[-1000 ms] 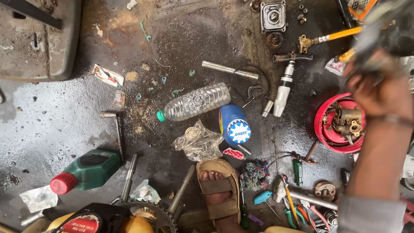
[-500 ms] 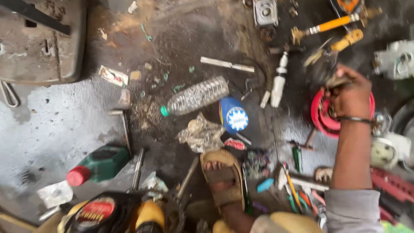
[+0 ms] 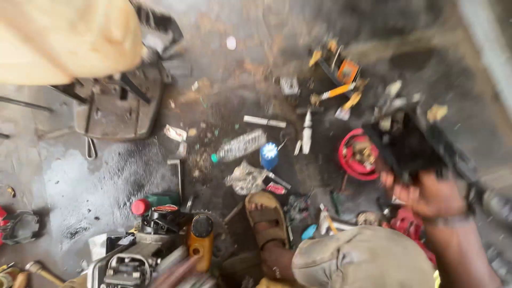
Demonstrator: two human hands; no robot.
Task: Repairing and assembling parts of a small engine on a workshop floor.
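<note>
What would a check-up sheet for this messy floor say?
Surface: dark, oily concrete floor, wet patches.
Job's things: right hand grips a dark, blurred part, raised above the floor.
Clutter: clear plastic bottle, blue can, red bowl, white tube, green bottle with red cap, yellow engine.
Fingers: right hand's closed on the part; left hand not seen.
Cables: nothing seen.
Surroundings: sandalled foot, metal stool.

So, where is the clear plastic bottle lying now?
In the head view the bottle lies on the dark floor near the middle, its green cap to the left, just left of the blue can and above the crumpled bag.
</note>
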